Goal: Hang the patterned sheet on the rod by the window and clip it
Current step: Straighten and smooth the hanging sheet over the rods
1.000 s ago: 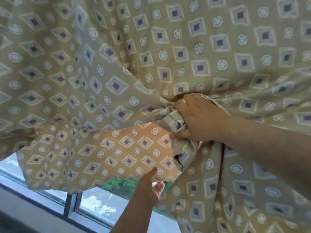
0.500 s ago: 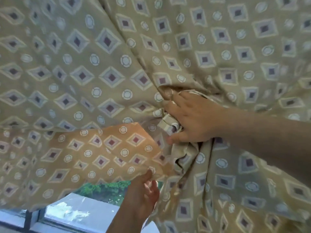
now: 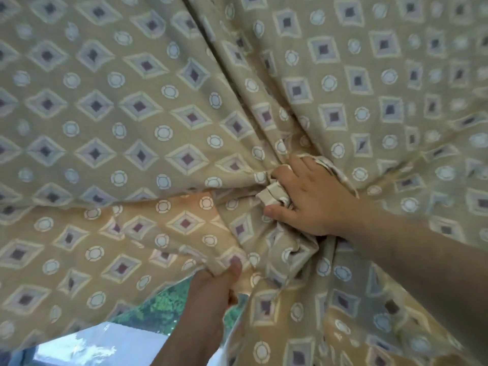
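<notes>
The patterned sheet [image 3: 137, 107], tan with purple diamonds and pale circles, fills nearly the whole head view and hangs in folds in front of me. My right hand [image 3: 309, 196] grips a bunched wad of the sheet near the centre right. Below it, my left hand [image 3: 219, 278] reaches up and pinches a fold at the sheet's lower edge, thumb on the cloth. The rod and any clips are hidden behind the fabric.
Under the lifted lower edge I see a window [image 3: 105, 347] with bright glass and green foliage [image 3: 169, 310] outside. Everything else is covered by cloth.
My left hand rose from open under the hem to pinching the sheet's lower fold. The view moved closer and the window strip shrank. My right hand kept its grip.
</notes>
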A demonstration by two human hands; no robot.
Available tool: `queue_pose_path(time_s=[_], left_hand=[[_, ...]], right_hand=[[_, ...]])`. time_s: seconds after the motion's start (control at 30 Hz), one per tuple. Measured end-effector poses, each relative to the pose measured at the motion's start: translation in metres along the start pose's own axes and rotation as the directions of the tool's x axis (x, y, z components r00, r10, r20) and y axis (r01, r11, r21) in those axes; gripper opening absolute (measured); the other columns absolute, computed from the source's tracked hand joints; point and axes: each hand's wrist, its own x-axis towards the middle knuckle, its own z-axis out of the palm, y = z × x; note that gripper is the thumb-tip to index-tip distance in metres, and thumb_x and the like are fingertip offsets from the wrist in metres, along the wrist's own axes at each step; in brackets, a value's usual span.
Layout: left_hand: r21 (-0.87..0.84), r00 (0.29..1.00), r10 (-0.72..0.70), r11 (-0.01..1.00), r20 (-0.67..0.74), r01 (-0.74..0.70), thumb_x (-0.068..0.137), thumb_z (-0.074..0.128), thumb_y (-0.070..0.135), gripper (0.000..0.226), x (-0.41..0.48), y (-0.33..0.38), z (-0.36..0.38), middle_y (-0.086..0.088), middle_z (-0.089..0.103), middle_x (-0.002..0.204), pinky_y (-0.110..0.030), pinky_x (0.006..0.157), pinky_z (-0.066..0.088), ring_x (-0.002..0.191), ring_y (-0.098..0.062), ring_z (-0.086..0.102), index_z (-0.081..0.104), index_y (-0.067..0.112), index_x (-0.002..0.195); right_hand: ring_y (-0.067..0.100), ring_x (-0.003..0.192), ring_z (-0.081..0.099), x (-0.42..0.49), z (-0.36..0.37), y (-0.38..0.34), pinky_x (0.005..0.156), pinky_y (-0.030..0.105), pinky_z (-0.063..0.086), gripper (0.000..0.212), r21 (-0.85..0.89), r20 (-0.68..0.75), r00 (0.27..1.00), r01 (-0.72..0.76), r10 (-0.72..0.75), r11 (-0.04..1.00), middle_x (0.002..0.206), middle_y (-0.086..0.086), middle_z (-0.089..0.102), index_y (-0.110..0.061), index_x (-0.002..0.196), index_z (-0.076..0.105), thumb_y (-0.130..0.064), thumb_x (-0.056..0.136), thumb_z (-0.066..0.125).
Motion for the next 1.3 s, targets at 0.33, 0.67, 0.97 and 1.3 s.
queue_pose_path(time_s=[0.33,0.67,0.97,1.3], left_hand=[[-0.044,0.997,0.069,0.997,0.025,-0.068,0.085,0.063,-0.006,0.021,0.013,-0.032,-0.004,-0.008,0.071,0.07,-0.029,0.052,0.057,0.055,-0.016,0.069,0.059,-0.007,0.106],[0.138,0.986,0.161,0.978,-0.032,-0.155,0.088,0.061,-0.007,0.017,0.017,-0.068,-0.038,-0.009,0.074,0.082,-0.025,0.054,0.054,0.073,-0.021,0.072,0.065,-0.002,0.103],[0.036,0.996,0.086,0.996,0.008,-0.086,0.089,0.054,-0.012,0.017,-0.01,-0.081,-0.065,-0.006,0.07,0.068,-0.021,0.042,0.045,0.051,-0.013,0.063,0.065,-0.003,0.098],[-0.31,0.985,-0.146,0.944,-0.087,0.113,0.08,0.065,0.0,0.025,-0.042,-0.093,-0.085,0.0,0.07,0.07,-0.016,0.035,0.034,0.04,-0.004,0.045,0.067,0.011,0.103]], right_hand=[[0.037,0.091,0.05,-0.022,0.037,0.019,0.081,0.047,0.047,0.055,-0.259,-0.084,0.983,0.138,-0.164,0.956,0.109,0.022,0.053,-0.003,0.122,0.053,-0.025,0.072,0.062],[0.039,0.1,0.049,-0.03,0.005,0.048,0.088,0.047,0.046,0.072,-0.258,0.059,0.966,0.257,-0.25,0.931,0.117,0.022,0.051,-0.01,0.131,0.049,-0.014,0.062,0.07],[0.04,0.104,0.048,-0.035,-0.007,0.016,0.094,0.048,0.038,0.068,-0.198,-0.058,0.955,0.273,-0.289,0.941,0.123,0.021,0.05,-0.014,0.136,0.046,-0.039,0.076,0.066],[0.04,0.106,0.048,-0.043,-0.03,-0.02,0.091,0.049,0.045,0.074,-0.1,-0.138,0.955,0.251,-0.263,0.963,0.127,0.021,0.049,-0.02,0.135,0.047,-0.031,0.069,0.077]])
